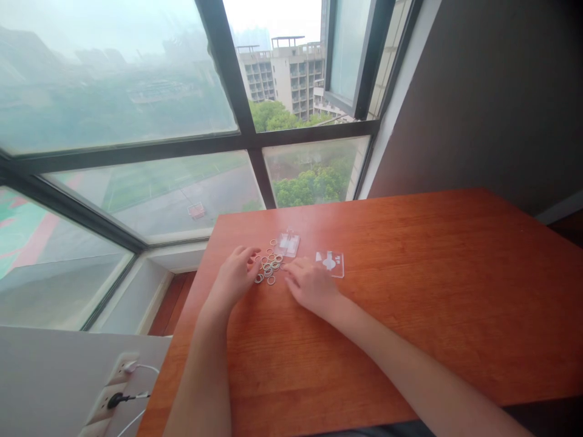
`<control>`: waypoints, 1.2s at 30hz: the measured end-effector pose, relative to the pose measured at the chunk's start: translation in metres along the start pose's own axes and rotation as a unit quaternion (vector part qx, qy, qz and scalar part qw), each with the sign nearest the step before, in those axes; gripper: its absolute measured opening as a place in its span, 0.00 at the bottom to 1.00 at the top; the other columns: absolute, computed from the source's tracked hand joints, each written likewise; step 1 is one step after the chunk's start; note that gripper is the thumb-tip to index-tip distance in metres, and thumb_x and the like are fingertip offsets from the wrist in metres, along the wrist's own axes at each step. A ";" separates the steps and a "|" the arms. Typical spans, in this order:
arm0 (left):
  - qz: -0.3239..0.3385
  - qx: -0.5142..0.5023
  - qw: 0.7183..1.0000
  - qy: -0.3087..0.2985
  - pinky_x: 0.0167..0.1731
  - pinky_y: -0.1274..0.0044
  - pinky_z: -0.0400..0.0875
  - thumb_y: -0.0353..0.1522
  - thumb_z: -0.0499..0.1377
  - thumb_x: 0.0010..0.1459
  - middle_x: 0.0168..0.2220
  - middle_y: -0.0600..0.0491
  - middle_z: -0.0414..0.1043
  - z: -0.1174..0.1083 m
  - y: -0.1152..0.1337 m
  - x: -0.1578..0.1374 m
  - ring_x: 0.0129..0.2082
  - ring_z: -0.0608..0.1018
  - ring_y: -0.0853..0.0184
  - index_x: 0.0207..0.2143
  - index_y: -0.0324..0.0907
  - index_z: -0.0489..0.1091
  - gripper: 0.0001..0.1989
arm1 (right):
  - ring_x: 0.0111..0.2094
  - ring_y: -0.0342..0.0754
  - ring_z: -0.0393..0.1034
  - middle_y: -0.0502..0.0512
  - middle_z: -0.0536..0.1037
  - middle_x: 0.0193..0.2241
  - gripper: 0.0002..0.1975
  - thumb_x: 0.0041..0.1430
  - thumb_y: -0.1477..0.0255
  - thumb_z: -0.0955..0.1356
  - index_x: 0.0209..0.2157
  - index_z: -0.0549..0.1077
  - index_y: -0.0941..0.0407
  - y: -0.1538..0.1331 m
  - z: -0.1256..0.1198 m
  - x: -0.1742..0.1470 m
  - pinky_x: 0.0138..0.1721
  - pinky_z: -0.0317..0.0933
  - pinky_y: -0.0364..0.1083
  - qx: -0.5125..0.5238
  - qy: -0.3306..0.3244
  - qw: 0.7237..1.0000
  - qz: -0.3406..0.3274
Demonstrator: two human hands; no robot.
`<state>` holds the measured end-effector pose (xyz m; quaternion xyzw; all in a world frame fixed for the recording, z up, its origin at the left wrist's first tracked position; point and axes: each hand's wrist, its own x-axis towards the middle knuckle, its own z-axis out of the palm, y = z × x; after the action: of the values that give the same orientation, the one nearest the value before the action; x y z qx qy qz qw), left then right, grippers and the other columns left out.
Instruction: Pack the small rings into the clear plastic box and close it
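Note:
Several small pale rings (268,269) lie in a loose pile on the wooden table, some overlapping. At the pile's left edge is my left hand (235,273), its fingers curved and apart, with no held thing visible. From the right, my right hand (314,284) reaches in, index finger stretched to a ring at the pile's edge and thumb apart below. Just behind the rings lies a clear plastic piece (289,244) with a small upright part. Beyond my right hand is a flat clear plastic plate (337,264) with a cut-out shape, partly hidden by that hand.
The reddish-brown table (432,303) extends far to the right. Large dark-framed windows (246,141) stand behind it, one pane swung outward. At lower left, wall sockets (101,405) hold plugs with white cables. A grey wall (492,109) rises at the right.

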<state>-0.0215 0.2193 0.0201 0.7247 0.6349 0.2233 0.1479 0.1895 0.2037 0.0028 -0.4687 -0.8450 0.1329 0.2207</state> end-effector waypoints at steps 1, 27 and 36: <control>-0.002 0.005 1.000 0.006 0.35 0.74 0.72 0.38 0.51 0.60 0.42 0.48 0.72 0.000 0.002 0.000 0.36 0.77 0.65 0.45 0.41 0.71 0.16 | 0.43 0.49 0.70 0.54 0.77 0.40 0.10 0.63 0.71 0.63 0.43 0.73 0.52 0.008 -0.009 -0.004 0.42 0.62 0.45 -0.020 0.012 0.999 0.044; 0.253 -0.054 0.954 -0.149 0.27 0.81 0.59 0.29 0.53 0.58 0.26 0.55 0.68 0.072 0.103 -0.019 0.25 0.69 0.71 0.29 0.41 0.66 0.05 | 0.26 0.45 0.69 0.51 0.74 0.22 0.17 0.65 0.66 0.58 0.25 0.69 0.54 0.060 -0.022 -0.049 0.29 0.54 0.42 0.143 0.064 0.976 0.149; 0.265 -0.031 0.956 -0.124 0.30 0.79 0.63 0.29 0.51 0.60 0.29 0.54 0.71 0.093 0.103 -0.025 0.28 0.72 0.69 0.32 0.42 0.64 0.04 | 0.27 0.46 0.69 0.51 0.74 0.23 0.18 0.67 0.65 0.56 0.27 0.68 0.54 0.062 -0.013 -0.055 0.31 0.54 0.42 0.167 0.091 0.969 0.157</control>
<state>0.1123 0.1853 -0.0117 0.8839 0.3893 0.1826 0.1837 0.2665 0.1899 -0.0260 -0.5622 -0.7029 0.2623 0.3479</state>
